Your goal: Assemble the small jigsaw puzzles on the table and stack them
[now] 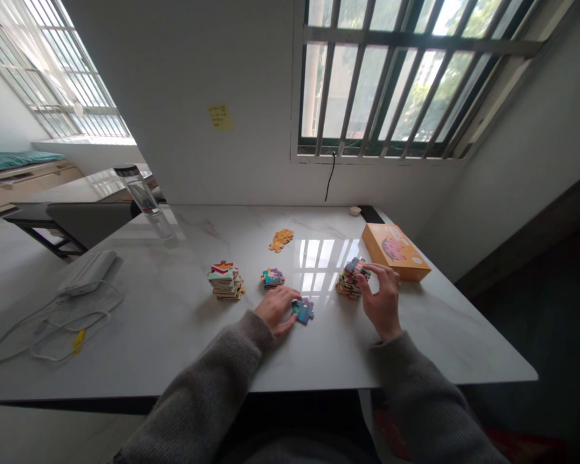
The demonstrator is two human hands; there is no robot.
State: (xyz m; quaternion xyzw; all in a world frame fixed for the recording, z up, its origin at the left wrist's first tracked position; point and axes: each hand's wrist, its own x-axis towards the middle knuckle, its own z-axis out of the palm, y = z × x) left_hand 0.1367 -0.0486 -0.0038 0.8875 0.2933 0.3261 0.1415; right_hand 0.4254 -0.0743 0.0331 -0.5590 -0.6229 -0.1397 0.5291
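The person's left hand (276, 310) lies half curled on the white marble table (430, 348), and its fingertips (292, 310) are touching or just beside one loose blue jigsaw piece (303, 310); I cannot tell if the hand holds this piece. The right hand (381, 299) is narrow, and its fingers (367, 274) close on the top of a tall stack of colourful cardboard jigsaw pieces (348, 285), which stands on the left side of this hand. Ahead of the left hand is a small stack of colourful pieces (273, 278), and farther left is a second tall stack of mixed pieces (225, 281). So there are three stacks. Farther away lies one flat group of orange pieces (281, 240), and one orange cardboard box (395, 251) lies just beyond the right hand.
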